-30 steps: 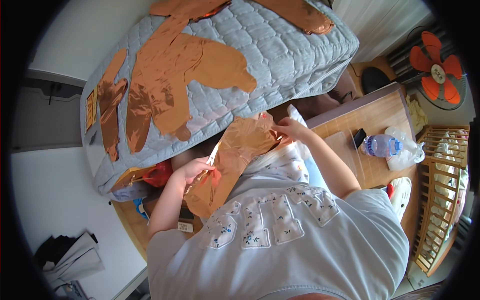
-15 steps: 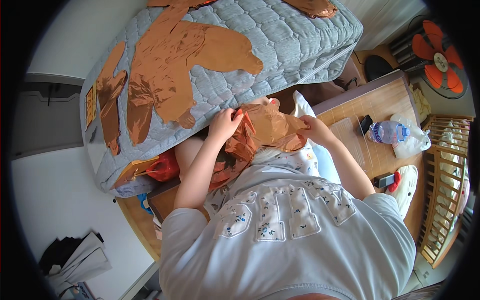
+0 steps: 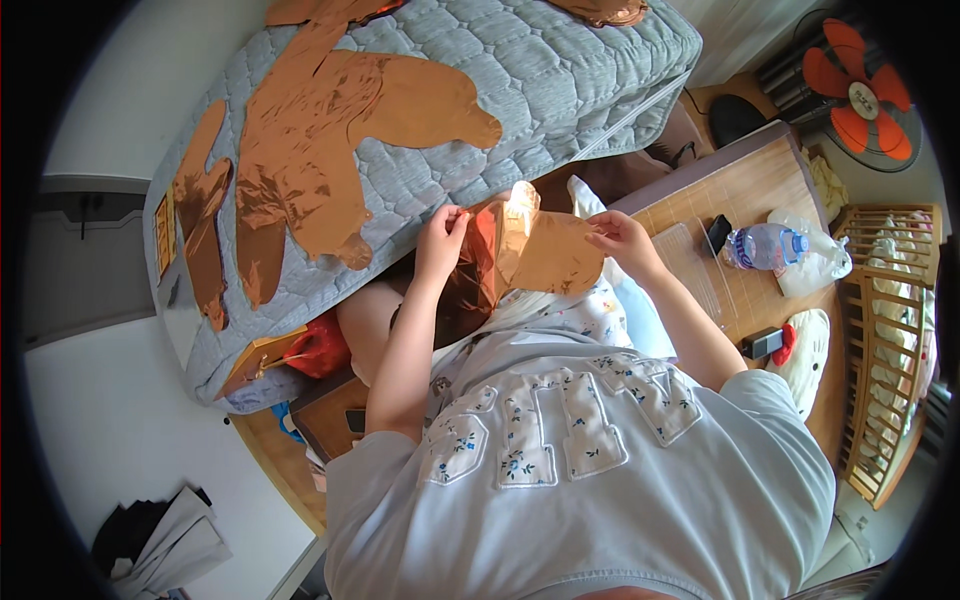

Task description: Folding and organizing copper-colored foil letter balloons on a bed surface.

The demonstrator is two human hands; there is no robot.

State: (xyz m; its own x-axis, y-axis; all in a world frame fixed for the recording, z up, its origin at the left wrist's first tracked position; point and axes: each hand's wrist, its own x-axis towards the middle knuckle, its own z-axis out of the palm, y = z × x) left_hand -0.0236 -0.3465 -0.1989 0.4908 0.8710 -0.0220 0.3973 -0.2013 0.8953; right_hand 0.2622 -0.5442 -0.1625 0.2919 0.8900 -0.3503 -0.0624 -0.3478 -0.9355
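Over my lap a deflated copper-coloured foil balloon [image 3: 545,252] is held up between both hands. Its left part is creased and shiny orange-red, while the right part hangs flatter as a rounded lobe. My left hand [image 3: 440,242] is closed, pinching the balloon's left edge near the mattress side. On the opposite edge, the fingers of my right hand [image 3: 622,243] pinch the foil. The lower left of the balloon falls between my legs, where part of it is hidden. Another flat copper foil balloon [image 3: 300,170], with several lobes, lies spread on the mattress [image 3: 560,100].
Right of me, a low wooden table [image 3: 690,200] bears a plastic bottle [image 3: 765,247], a white plastic bag [image 3: 815,262] and a dark box-shaped item [image 3: 765,343]. Beyond stand an orange-bladed fan [image 3: 860,100] and a wooden slatted rack [image 3: 885,350]. A red bag [image 3: 320,345] sits beneath the mattress edge.
The bunched foil between my hands has been spread out more, and a bright fold now stands up in its middle. Both hands still grip its edges. The whole view has shifted slightly.
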